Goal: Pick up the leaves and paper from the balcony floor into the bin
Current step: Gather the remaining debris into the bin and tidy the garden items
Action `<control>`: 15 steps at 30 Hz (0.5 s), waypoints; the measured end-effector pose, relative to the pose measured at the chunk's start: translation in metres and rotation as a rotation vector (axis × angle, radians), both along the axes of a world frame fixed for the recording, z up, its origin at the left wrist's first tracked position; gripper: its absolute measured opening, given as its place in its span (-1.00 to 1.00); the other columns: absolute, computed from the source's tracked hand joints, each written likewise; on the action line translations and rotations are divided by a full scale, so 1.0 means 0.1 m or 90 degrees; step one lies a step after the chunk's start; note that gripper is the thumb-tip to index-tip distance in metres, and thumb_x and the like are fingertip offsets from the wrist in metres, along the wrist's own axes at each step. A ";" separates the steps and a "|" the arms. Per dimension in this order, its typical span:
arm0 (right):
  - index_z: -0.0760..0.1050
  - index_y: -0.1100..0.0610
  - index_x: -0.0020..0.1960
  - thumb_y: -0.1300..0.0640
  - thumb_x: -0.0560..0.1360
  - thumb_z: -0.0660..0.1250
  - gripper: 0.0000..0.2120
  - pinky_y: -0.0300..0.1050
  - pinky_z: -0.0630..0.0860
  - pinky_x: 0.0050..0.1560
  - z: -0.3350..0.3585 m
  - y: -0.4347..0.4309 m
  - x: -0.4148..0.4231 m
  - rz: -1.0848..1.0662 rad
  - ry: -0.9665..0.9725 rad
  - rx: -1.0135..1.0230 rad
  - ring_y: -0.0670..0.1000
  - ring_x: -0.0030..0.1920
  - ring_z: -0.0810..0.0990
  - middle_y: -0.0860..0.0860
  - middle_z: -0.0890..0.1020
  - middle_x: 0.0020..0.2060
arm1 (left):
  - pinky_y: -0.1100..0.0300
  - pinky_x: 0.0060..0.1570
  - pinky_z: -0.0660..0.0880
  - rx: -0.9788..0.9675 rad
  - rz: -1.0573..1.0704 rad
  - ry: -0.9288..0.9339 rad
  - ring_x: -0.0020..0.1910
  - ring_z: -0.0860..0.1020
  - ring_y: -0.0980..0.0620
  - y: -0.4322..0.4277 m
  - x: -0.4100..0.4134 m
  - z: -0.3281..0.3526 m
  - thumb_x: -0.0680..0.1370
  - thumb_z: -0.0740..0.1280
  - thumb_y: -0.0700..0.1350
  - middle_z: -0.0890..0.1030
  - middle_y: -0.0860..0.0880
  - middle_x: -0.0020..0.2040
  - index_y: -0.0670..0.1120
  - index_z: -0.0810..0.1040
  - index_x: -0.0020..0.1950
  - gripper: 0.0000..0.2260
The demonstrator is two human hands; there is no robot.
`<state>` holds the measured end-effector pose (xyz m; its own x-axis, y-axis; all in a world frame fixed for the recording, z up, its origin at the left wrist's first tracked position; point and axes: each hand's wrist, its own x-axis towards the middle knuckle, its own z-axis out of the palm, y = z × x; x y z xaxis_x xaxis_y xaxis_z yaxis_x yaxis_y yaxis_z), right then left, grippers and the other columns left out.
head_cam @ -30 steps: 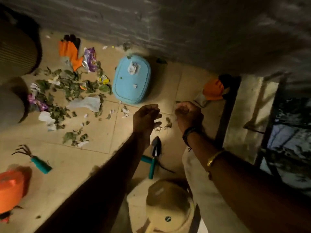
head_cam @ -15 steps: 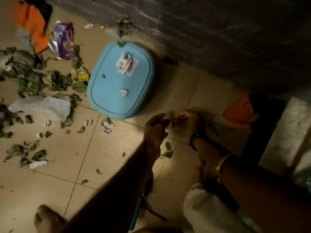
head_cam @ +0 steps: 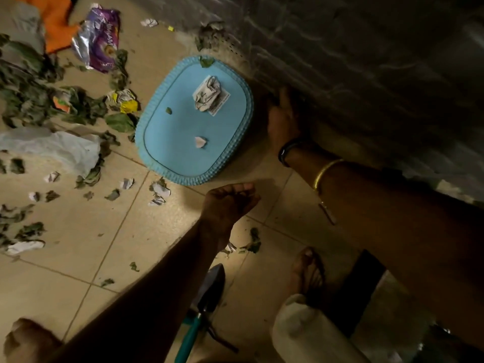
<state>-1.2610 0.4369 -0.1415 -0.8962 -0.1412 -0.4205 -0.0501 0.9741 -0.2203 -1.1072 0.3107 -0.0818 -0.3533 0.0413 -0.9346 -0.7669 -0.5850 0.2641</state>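
The blue bin point(head_cam: 157, 150) stands on the tiled floor by the wall and holds a crumpled paper point(head_cam: 209, 96), a small leaf point(head_cam: 169, 110) and a paper scrap point(head_cam: 200, 141). My left hand point(head_cam: 230, 203) hovers just in front of the bin's near rim, fingers curled into a loose fist; its palm is hidden. My right hand point(head_cam: 284, 119) reaches to the foot of the wall right of the bin, fingers stretched out in deep shadow. Leaves point(head_cam: 31, 98) and paper scraps point(head_cam: 159, 191) litter the floor to the left. A few leaf bits point(head_cam: 254, 242) lie below my left wrist.
A dark brick wall point(head_cam: 366, 61) runs along the right. A purple wrapper point(head_cam: 100, 43), an orange glove point(head_cam: 56, 24) and a pale plastic bag point(head_cam: 60, 148) lie at the left. A teal-handled trowel point(head_cam: 207, 297) lies under my left forearm, near my feet point(head_cam: 306, 273).
My right hand has left my left hand and moved up to the wall base beside the bin. My left hand has curled tighter. The view has moved closer to the bin.
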 end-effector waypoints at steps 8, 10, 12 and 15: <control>0.67 0.17 0.03 0.21 0.60 0.25 -0.79 -0.08 0.51 0.02 0.05 0.08 0.45 -0.094 -0.020 -0.034 0.17 0.05 0.63 0.16 0.69 0.01 | 0.05 0.18 0.59 -0.007 0.032 -0.060 0.09 0.67 -0.14 -0.13 0.13 0.13 0.61 0.24 -0.37 0.68 -0.23 0.10 -0.31 0.61 0.16 -0.80; 0.68 0.12 -0.07 0.25 0.53 0.36 -0.88 -0.06 0.60 -0.04 0.22 0.02 0.62 -0.201 -0.087 -0.124 0.11 -0.05 0.67 0.09 0.71 -0.12 | 0.05 0.20 0.58 -0.008 0.051 -0.067 0.12 0.66 -0.13 -0.15 0.10 0.26 0.62 0.24 -0.35 0.66 -0.20 0.13 -0.28 0.61 0.16 -0.80; 0.63 0.06 -0.10 0.28 0.47 0.43 -0.87 -0.18 0.59 -0.16 0.53 -0.12 0.85 -0.323 -0.151 -0.224 -0.02 -0.11 0.65 -0.04 0.68 -0.18 | 0.03 0.21 0.57 -0.006 0.058 -0.079 0.16 0.63 -0.15 -0.18 0.08 0.42 0.63 0.24 -0.31 0.63 -0.20 0.17 -0.24 0.60 0.14 -0.82; 0.55 0.02 -0.14 0.27 0.41 0.48 -0.82 -0.26 0.57 -0.24 1.11 -0.35 1.29 -0.400 -0.163 -0.325 -0.09 -0.16 0.64 -0.09 0.65 -0.24 | 0.02 0.18 0.58 0.019 0.022 -0.068 0.18 0.62 -0.17 -0.22 0.02 0.76 0.64 0.26 -0.19 0.64 -0.21 0.18 -0.22 0.58 0.24 -0.78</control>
